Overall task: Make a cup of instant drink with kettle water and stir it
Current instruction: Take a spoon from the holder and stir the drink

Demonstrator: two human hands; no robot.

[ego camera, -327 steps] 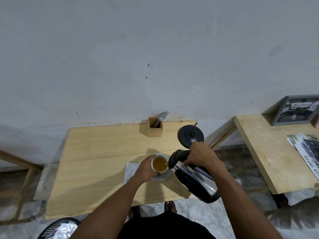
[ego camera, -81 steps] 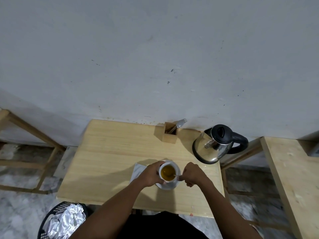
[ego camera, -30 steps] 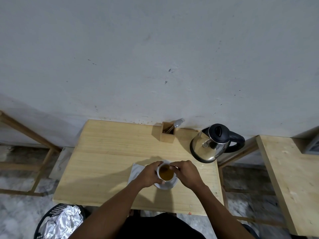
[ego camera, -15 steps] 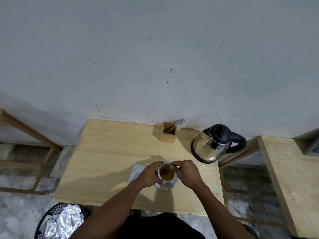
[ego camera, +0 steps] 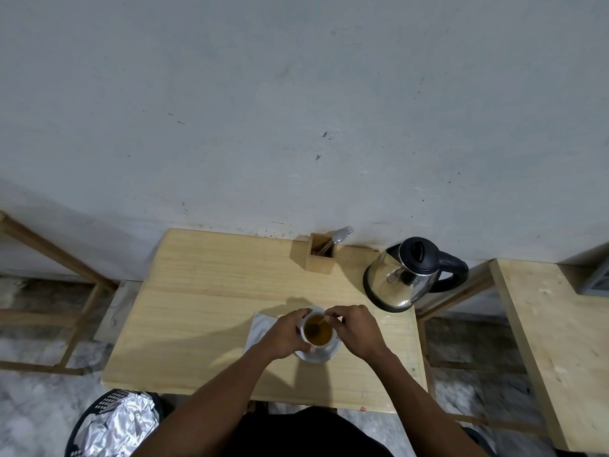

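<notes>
Since half a second earlier, little had shifted: the right hand (ego camera: 354,331) had edged its pinched fingertips a touch along the far rim of the cup (ego camera: 317,331), and the left hand (ego camera: 286,334) had kept its wrap on the cup's left side. Thumb and forefinger of the right hand were closed together on the top of a thin, pale stirrer (ego camera: 320,321), which slanted down into the amber drink; its lower end showed as a dark blur under the surface. The left hand's fingers were curved around the round white cup, clamped on its wall.

The cup sat on a small white saucer (ego camera: 324,354), glossy and circular, near the front middle of the counter (ego camera: 204,308), a pale wood top with fine straight grain. A creased white napkin (ego camera: 258,328) lay flat under the saucer's left edge, partly hidden by the left wrist.

At the back right corner stood the kettle (ego camera: 400,278), a rounded body of mirror-bright steel with a black domed lid and a black loop handle pointing right. Left of it, by the wall, a square wooden holder (ego camera: 320,258) held a grey plastic spork (ego camera: 341,235), leaning right. On the floor, lower left, a black mesh bin (ego camera: 112,423) held crumpled silver foil.
</notes>
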